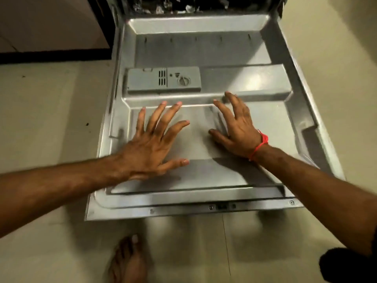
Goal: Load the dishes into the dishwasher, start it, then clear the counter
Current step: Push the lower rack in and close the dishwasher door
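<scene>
The dishwasher door (204, 52) lies folded down flat in front of me, its steel inner face up. A grey detergent dispenser (163, 80) with a round knob sits on its left middle. My left hand (155, 144) hovers over the door's near half with fingers spread wide and holds nothing. To its right is my right hand (236, 127), with a red band at the wrist, fingers spread and slightly bent above the door, also empty. Blurred dishes in the lower rack (183, 5) show at the top edge.
Beige tiled floor (51, 119) surrounds the door on both sides. A dark cabinet plinth (53, 56) runs along the upper left. My bare foot (128, 260) stands on the floor just below the door's front edge (183, 211).
</scene>
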Demonstrator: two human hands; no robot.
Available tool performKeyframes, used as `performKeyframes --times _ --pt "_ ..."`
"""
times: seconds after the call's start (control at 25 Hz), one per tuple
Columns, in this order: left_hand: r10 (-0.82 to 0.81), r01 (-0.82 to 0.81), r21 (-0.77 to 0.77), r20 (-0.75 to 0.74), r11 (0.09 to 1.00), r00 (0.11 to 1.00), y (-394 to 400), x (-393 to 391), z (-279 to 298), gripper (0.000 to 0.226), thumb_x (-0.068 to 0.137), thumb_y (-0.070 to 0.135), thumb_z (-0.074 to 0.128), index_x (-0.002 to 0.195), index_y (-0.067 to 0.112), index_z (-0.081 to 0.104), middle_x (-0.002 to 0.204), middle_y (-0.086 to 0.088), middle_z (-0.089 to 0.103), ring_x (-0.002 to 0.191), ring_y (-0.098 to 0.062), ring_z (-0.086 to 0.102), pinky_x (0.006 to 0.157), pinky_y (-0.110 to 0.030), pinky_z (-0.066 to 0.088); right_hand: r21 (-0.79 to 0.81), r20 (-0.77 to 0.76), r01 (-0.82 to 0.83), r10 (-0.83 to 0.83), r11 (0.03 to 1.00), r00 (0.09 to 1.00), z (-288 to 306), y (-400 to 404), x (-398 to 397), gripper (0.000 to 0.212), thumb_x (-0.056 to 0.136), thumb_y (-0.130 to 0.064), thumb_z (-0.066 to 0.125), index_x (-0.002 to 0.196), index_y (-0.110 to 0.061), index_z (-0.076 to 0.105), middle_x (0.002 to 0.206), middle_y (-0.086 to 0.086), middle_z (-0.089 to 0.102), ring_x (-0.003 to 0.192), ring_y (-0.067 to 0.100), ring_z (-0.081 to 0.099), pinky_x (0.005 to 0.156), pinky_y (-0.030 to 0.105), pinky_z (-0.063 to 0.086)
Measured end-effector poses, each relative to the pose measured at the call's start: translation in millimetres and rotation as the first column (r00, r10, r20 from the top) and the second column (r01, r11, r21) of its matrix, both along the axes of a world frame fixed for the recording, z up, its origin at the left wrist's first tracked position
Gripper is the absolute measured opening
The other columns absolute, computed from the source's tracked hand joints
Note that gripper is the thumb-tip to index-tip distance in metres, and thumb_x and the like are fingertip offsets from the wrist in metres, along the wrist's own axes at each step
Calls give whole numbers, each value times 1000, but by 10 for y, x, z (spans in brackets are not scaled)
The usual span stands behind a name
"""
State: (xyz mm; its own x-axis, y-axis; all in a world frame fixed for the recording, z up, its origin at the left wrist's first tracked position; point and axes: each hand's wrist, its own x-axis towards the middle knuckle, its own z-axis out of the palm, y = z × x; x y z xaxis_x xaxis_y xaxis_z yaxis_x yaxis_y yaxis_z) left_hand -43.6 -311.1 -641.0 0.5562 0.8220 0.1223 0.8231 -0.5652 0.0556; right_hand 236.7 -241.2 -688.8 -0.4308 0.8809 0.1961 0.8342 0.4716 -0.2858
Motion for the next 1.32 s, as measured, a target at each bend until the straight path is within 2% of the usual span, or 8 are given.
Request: performKeyframes --times 0.12,0.32,0.52,0.68,0.8,1.04,1.2,1.32 --pt "-63 58 -49 -117 997 991 -349 -56 139 103 83 88 31 160 22 16 168 -11 -10 154 -35 -10 112 -77 6 -52 74 -151 155 987 985 256 -205 41 81 87 -78 26 152 -28 29 160 15 18 147 40 15 115 64 16" --pt "-26 -7 -134 -246 991 969 -823 151 83 122 69 100 31 161 25 5 167 -10 -19 153 -36 -13 110 -80 4 -259 136 -226 267 939 954 542 -891 148 94 73 -89 29 153 -41 12 164 4 1 150 35 1 118 62 6" --pt "67 -99 -85 -318 991 946 -1098 246 -94 107 79 86 46 161 30 6 169 -7 -9 154 -38 2 109 -78 16 -236 444 -370 439 898 781 377 -1163 124 120 53 -103 16 153 -41 -7 164 11 2 148 43 8 112 71 13" --pt "-8 -6 -38 -341 999 940 -1144 190 -99 92 86 81 33 160 27 18 167 6 19 148 -34 29 106 -75 26 -17 514 -397 349 918 784 287 -1460 194 124 52 -82 68 154 -30 19 150 16 40 132 43 43 105 68 32" --pt "-35 39 3 -367 999 929 -1118 177 -50 91 87 81 27 159 26 21 164 7 26 142 -33 40 102 -77 30 166 501 -385 258 908 826 219 -1603 198 128 49 -61 84 155 -28 22 145 15 45 125 40 48 107 65 30" --pt "-59 114 137 -350 984 935 -1088 118 326 90 87 79 42 155 21 34 153 4 47 134 -36 50 98 -79 32 301 432 -371 221 878 874 547 -1698 196 98 71 -26 64 156 -30 15 139 14 44 112 39 50 94 55 41" --pt "-25 96 204 -325 974 945 -1127 106 831 88 84 78 53 150 21 45 136 1 64 129 -36 56 98 -76 34 282 399 -356 229 891 888 1092 -1707 240 100 65 -29 62 155 -34 17 136 11 47 109 38 51 84 50 42" --pt "-9 92 245 -319 965 948 -1076 100 1456 82 87 79 45 146 22 51 129 -4 68 131 -34 55 102 -75 32 358 377 -357 216 863 901 1582 -1700 366 89 71 -38 59 153 -32 25 148 10 43 121 38 50 97 57 37"
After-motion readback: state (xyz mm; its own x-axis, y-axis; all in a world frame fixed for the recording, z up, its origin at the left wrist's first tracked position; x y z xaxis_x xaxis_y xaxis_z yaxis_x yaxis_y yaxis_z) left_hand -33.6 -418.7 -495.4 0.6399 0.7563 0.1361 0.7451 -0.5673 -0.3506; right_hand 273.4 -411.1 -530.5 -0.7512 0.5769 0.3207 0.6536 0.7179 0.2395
